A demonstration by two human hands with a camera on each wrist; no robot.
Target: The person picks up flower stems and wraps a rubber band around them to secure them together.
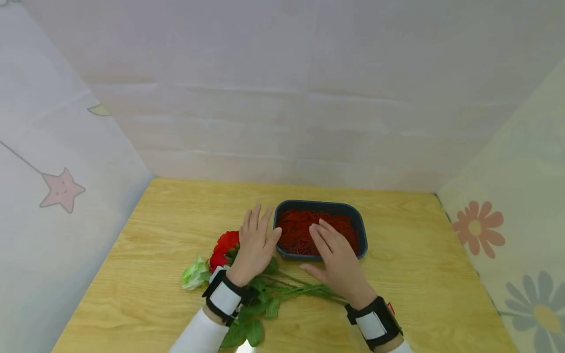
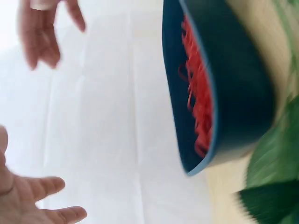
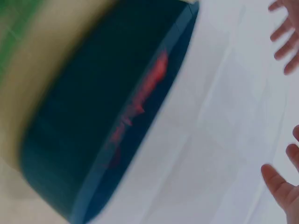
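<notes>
A dark blue tray (image 1: 363, 230) filled with red rubber bands (image 1: 304, 228) stands mid-table. My left hand (image 1: 256, 241) hovers open, fingers straight, just left of the tray and above a bunch of artificial red roses (image 1: 225, 245) lying on the wood. My right hand (image 1: 334, 252) is open too, its fingers reaching over the tray's front rim above the bands. Neither hand holds anything. The left wrist view shows the tray (image 2: 229, 88) side-on with bands (image 2: 198, 102) inside. The right wrist view is blurred, showing the tray wall (image 3: 88, 135).
Green stems and leaves (image 1: 287, 290) run under both wrists; a pale green bloom (image 1: 194, 274) lies at the bunch's left. The wooden table (image 1: 419, 274) is enclosed by white cloth walls at the back and both sides.
</notes>
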